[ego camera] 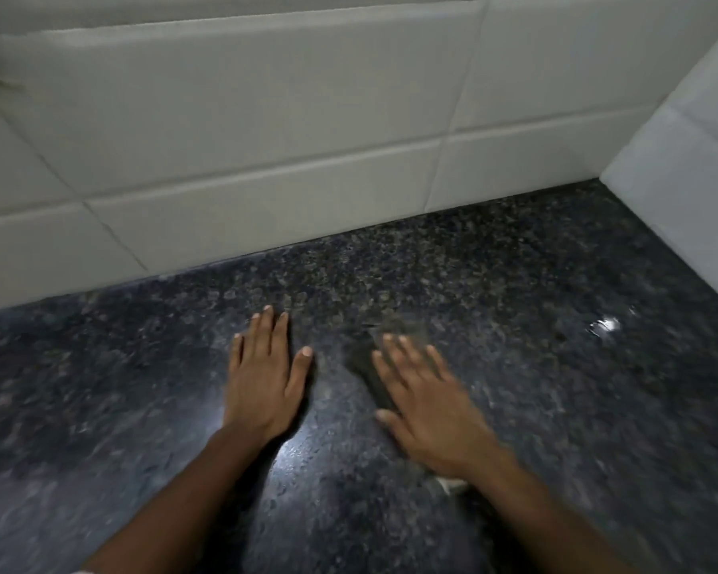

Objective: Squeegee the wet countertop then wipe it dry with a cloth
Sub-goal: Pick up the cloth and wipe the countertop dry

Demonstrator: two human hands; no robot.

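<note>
Left hand (266,379): lay flat, palm down, fingers together and extended, resting on the granite countertop (515,283); held nothing.

Right hand (423,403): blurred, palm down, fingers spread flat, pressing on a dark cloth (367,368) that showed under and just beyond the fingertips. It was pressed rather than clamped; whether any fold was gripped could not be told. A pale scrap (452,485) showed below the wrist, possibly a corner of the same cloth; unclear.

Both forearms entered from the near edge, angled inward, the hands near each other but apart.

Countertop: dark speckled stone, glossy, with a bright glare between the forearms. A small glinting patch (606,325) sat well to the right near the side wall, probably leftover water.

Tiled wall (266,138): white, meeting the counter along the back and the right side.

Squeegee: not in view.

Progress, judged: squeegee stage appeared finished; cloth drying under way. The right-hand corner with the glint looked left to do.
</note>
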